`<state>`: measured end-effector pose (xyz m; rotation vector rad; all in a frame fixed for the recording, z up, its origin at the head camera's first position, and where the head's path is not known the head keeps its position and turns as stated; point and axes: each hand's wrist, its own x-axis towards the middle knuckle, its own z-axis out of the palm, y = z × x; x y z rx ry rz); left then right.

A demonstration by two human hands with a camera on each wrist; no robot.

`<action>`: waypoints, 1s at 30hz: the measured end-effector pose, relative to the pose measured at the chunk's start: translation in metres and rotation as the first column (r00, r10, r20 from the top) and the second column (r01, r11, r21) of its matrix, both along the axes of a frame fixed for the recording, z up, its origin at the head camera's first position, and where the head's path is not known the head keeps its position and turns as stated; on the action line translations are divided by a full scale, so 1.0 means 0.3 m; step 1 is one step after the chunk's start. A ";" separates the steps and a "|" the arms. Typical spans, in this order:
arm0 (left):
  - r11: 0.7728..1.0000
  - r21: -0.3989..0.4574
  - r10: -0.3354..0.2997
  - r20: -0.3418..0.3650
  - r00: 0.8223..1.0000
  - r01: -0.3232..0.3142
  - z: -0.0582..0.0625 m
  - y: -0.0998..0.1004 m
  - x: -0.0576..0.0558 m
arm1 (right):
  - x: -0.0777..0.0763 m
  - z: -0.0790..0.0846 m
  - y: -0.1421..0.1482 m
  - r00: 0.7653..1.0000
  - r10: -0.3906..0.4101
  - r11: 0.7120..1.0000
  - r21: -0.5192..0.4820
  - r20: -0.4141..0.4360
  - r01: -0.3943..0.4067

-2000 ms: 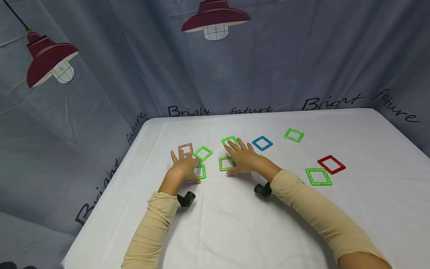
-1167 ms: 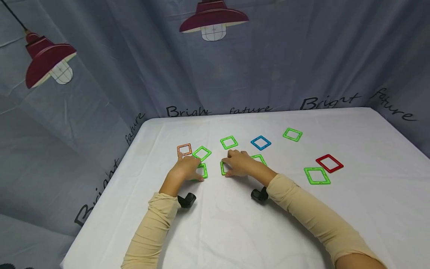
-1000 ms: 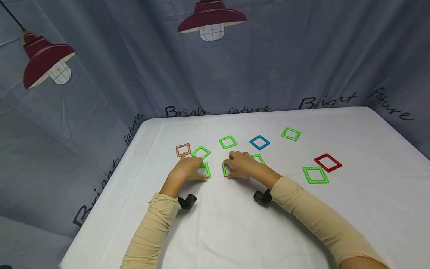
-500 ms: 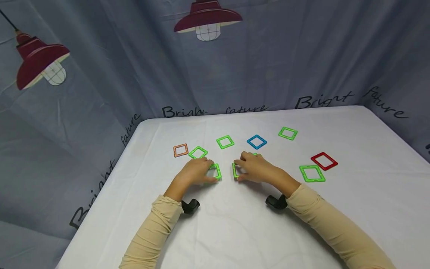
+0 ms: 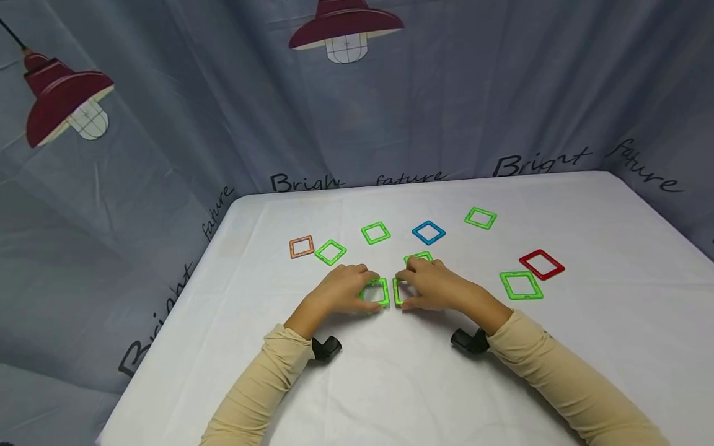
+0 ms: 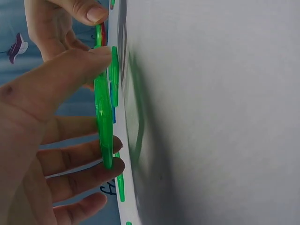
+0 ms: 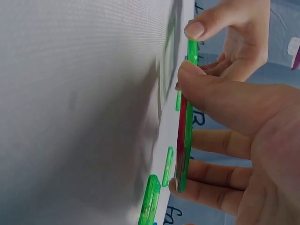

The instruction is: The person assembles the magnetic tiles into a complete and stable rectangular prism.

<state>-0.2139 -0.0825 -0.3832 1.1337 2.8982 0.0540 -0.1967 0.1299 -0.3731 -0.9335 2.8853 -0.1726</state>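
Now the left fingers pinch one green square; just right of it, edges facing, apart, right fingers pinch a second square.

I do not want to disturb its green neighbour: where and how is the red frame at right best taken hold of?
Probably from above, pinching the far-left and near-right edges of the red frame. It lies flat, so its outer edges offer the hold, and a green frame sits close along its near-left edge. The right hand is nearer, but now holds another piece.
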 end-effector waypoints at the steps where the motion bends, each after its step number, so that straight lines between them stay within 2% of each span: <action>1: 1.000 0.001 -0.005 0.001 1.000 0.005 -0.001 0.002 0.000 | 0.001 0.001 0.000 1.000 0.002 1.000 -0.002 0.000 -0.002; 21: 1.000 0.005 -0.029 0.041 0.999 0.029 0.001 0.016 0.012 | 0.007 0.000 -0.002 0.999 0.031 0.999 -0.032 0.009 -0.031; 30: 1.000 0.002 -0.020 0.056 0.998 0.020 -0.006 0.021 0.021 | 0.012 -0.002 -0.004 0.998 0.022 1.000 -0.009 0.052 -0.022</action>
